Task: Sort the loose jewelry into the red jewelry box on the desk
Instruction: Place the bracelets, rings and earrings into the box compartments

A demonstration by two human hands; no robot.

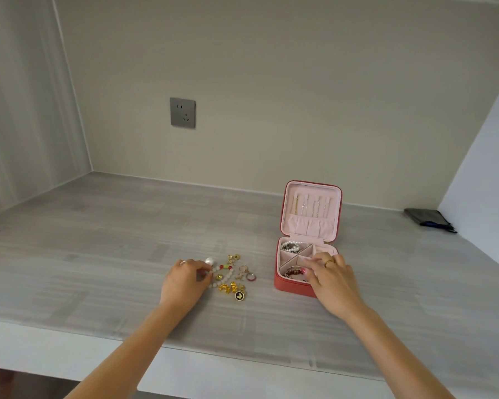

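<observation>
Head view shows my left hand [185, 279] at the loose pile on the table [98, 254], its fingers [205, 279] curled in to pinch the white bead bracelet [224, 276] at its near-left end. My right hand [330, 273] lies over the front of the red jewelry box [288, 285], fingertips [308, 264] bent down into the front compartment beside a brown beaded bracelet [294, 272]; whether they grip anything there I cannot tell.

To do this step well, I judge I should lift the bracelet straight up and slowly, so its loop does not drag the small gold pieces lying within and beside it. It wants a compartment with room, and I would lower it in coiled rather than drop it. The right hand should steady the box and then clear the opening.

Counting: one box, lid upright, with about five fine chains [311, 205] hung inside the lid. The tray shows four triangular compartments plus a strip at the back right; one holds a pearl strand [291, 244], one the brown bracelet. On the table I count one bead bracelet, one large pearl [209, 261], one pink-edged ring [250, 276], one black round charm [238, 295], and roughly six or seven small gold pieces, too tangled to count surely. A dark pouch [428, 218] lies far right.
</observation>
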